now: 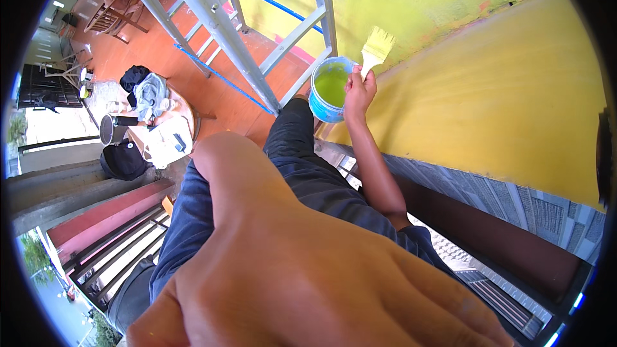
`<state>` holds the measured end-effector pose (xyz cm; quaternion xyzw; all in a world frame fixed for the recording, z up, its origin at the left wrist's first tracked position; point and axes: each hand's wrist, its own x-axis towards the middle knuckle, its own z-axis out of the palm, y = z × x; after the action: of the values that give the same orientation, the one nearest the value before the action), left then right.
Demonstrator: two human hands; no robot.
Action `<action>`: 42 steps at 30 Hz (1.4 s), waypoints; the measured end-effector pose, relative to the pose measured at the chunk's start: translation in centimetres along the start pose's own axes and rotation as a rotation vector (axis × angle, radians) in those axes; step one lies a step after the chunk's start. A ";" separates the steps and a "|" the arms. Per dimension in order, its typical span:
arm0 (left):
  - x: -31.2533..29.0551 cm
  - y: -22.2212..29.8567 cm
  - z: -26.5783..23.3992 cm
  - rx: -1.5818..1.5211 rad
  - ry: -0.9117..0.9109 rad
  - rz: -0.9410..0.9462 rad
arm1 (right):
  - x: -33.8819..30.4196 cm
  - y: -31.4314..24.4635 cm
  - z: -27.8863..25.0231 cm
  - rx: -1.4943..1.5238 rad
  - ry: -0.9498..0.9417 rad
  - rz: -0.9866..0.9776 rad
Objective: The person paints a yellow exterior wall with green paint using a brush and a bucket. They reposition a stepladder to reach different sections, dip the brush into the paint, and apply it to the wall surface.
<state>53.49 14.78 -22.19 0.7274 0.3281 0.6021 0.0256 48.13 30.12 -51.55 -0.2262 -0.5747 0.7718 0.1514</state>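
My right hand (361, 93) grips a paintbrush (376, 51) by its pale handle, with yellow-green bristles pointing up. It lies at the right rim of a blue bucket (326, 112) with yellow-green paint inside; I cannot tell whether the fingers also grip the rim. My left hand (283, 276) looms very large close to the camera, its back showing. Its thumb points away from the stretched fingers, and the fingertips run out of the lower edge. Behind the brush rises a painted wall (488, 109), lighter yellow-green above, deeper yellow below.
A metal ladder (238, 45) with a blue rope (222, 77) stands ahead, beside the bucket. Lower left is a table (186, 106) with clothes and bottles, a black bag (122, 159) nearby, and a wooden chair (116, 20) farther back. Dark railings (122, 257) run at the left.
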 end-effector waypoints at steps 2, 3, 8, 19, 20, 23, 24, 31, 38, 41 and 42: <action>0.8 -0.9 1.1 -0.023 -0.015 -0.010 | -0.3 -0.1 -0.1 0.014 0.000 -0.012; 1.3 -1.4 1.8 -0.034 -0.029 -0.010 | -0.3 -0.2 -0.1 0.023 -0.005 -0.019; 3.0 -3.6 3.8 -0.062 -0.055 -0.006 | -0.6 -0.6 -0.2 0.055 -0.010 0.018; 5.0 -4.1 4.4 -0.061 -0.145 -0.001 | -1.2 -0.5 0.1 -0.006 -0.008 0.042; 5.0 -3.9 4.4 -0.057 -0.159 0.008 | -1.2 -0.5 0.1 -0.013 0.010 0.040; 4.6 -2.9 4.7 -0.065 -0.172 0.017 | -1.5 -0.4 -0.2 -0.030 -0.031 0.051; 4.6 -2.7 4.7 -0.071 -0.176 0.029 | -1.6 -0.4 -0.2 -0.024 -0.033 0.051; 2.2 2.1 3.5 0.028 -0.118 0.144 | -2.0 0.3 -0.7 -0.059 -0.064 0.070; -0.5 10.5 1.0 0.562 -0.025 0.530 | -1.6 1.1 -1.1 -0.015 -0.084 0.066; -0.8 11.9 -1.7 0.698 0.306 0.856 | -1.3 1.3 -0.7 -0.018 -0.033 0.070; -0.3 12.3 -3.1 0.733 0.465 0.756 | -1.3 1.3 -0.5 0.018 -0.031 0.051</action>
<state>56.16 3.87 -16.32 0.6039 0.2296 0.5605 -0.5182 49.52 29.55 -52.66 -0.2277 -0.5638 0.7840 0.1248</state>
